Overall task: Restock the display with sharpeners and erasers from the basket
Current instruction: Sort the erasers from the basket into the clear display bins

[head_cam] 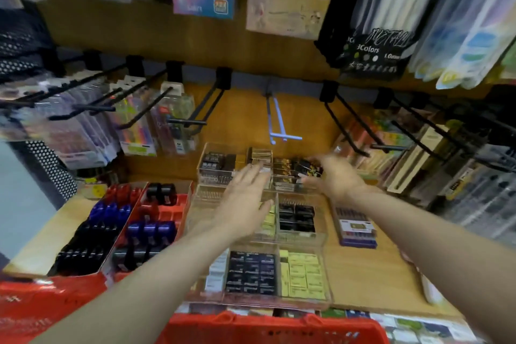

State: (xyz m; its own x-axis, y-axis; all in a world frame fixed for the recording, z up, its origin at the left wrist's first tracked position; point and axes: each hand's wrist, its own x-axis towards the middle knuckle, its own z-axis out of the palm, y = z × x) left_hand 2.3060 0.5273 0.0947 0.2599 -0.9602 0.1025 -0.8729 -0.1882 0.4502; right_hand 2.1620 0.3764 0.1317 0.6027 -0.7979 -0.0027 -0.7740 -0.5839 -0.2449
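Left hand (245,193) flat, fingers straight, holding nothing; right hand (332,176) relaxed, fingertips at back tray (223,159). Erasers (303,278) boxed: light, stiff, pinch by sides. Basket (268,328) nearest.

the basket (268,327) sits nearest me, the clear eraser trays (301,234) behind it on the shelf (360,274), sharpener trays (122,226) to their left, pegs (195,117) above.

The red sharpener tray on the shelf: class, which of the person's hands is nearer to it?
Left. The left hand reaches over the clear boxes just beside the red sharpener tray; the right hand is farther off, beyond the left hand.
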